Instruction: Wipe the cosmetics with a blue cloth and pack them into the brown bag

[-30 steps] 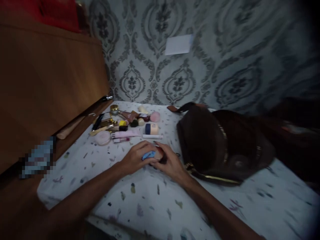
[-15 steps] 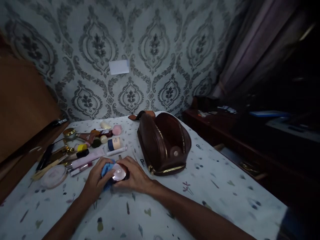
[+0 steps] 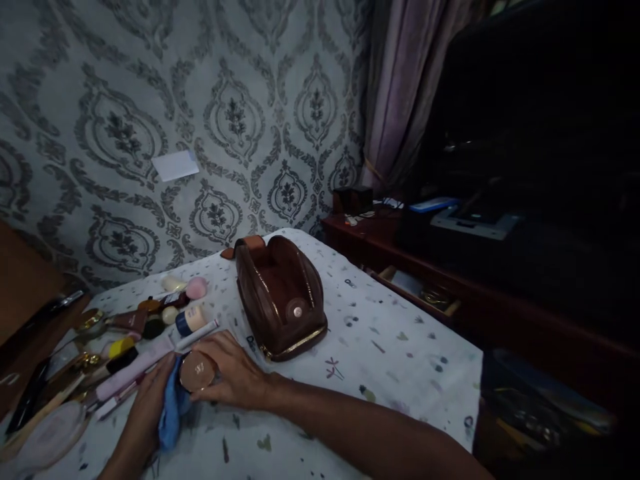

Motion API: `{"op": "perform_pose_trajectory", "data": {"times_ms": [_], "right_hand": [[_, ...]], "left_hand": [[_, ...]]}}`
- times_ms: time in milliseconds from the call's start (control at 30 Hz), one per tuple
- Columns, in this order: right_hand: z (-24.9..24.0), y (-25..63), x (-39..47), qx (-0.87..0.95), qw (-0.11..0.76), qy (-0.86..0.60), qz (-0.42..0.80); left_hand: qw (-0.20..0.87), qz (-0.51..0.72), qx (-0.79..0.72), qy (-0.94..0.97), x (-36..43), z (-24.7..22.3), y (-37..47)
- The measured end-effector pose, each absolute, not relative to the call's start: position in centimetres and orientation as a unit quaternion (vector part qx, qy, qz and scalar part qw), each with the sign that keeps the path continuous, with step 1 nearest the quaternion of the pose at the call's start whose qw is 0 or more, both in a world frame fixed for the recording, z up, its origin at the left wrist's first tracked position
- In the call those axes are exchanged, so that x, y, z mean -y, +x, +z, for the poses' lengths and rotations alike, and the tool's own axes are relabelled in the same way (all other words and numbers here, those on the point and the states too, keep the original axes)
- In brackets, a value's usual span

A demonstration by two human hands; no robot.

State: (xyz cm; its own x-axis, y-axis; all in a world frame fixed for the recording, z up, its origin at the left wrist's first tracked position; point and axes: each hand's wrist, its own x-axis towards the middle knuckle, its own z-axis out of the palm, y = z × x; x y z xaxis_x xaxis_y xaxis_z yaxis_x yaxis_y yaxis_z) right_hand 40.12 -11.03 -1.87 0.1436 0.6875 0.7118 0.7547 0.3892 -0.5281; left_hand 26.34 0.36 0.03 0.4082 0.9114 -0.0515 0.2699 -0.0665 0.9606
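Observation:
My right hand (image 3: 237,373) grips a round cosmetic container (image 3: 197,371) with a copper-coloured top and a small emblem. Bunched in my left hand (image 3: 140,410) is a blue cloth (image 3: 171,413), pressed against the container's left side. Beyond my right hand a brown toiletry bag (image 3: 253,293) stands unzipped, its dark inside showing. Spread to the left of my hands are cosmetics, among them a pink tube (image 3: 133,371), a navy and beige jar (image 3: 191,320), a pink sponge (image 3: 197,288) and a round pale compact (image 3: 54,433).
A white patterned cloth (image 3: 395,380) covers the table, which meets a patterned wall at the back. To the right are a dark red desk (image 3: 360,230) and its part-open drawer (image 3: 415,287). A brown panel (image 3: 30,287) rises at the far left.
The view has swung right, so the bag and hands sit further left. The container has turned: its copper top now faces me instead of a shiny clear side. The blue cloth hangs lower.

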Motion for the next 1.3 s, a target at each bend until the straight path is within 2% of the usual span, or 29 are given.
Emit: {"op": "perform_pose_trajectory", "data": {"times_ms": [133,267,400,533,600,700,833,1000,1133,1300], "right_hand": [[-0.8,40.3,11.6,0.6,0.581,-0.548,-0.055],[1.0,40.1,12.5,0.536,0.627,-0.564,-0.04],[1.7,39.7,13.0,0.519,0.616,-0.593,-0.01],[0.6,39.8,12.4,0.532,0.594,-0.603,0.0],[0.1,39.9,12.0,0.538,0.584,-0.608,-0.003],[-0.2,40.1,11.7,0.549,0.572,-0.609,-0.006],[0.3,40.1,12.0,0.574,0.566,-0.592,-0.009],[1.6,39.7,12.7,0.617,0.563,-0.551,0.0],[4.1,39.1,14.3,0.604,0.618,-0.5,0.064],[9.2,39.8,17.7,0.556,0.699,-0.434,0.117]], "left_hand": [[0.474,0.32,-0.405,0.713,-0.2,1.8,27.9],[0.385,0.295,-0.257,0.836,-1.3,5.9,30.7],[0.209,0.313,-0.121,0.918,-1.6,10.6,34.9],[-0.025,0.216,0.002,0.976,0.0,13.1,39.1],[-0.093,0.171,0.042,0.98,0.9,13.4,40.4],[-0.14,0.135,0.048,0.98,1.7,13.6,41.1],[-0.145,0.119,0.011,0.982,1.9,13.6,40.5],[-0.062,0.151,0.023,0.986,1.6,13.2,40.1],[-0.007,0.168,0.047,0.985,0.9,12.6,40.2],[0.181,0.268,-0.009,0.946,0.2,9.9,40.3]]}}
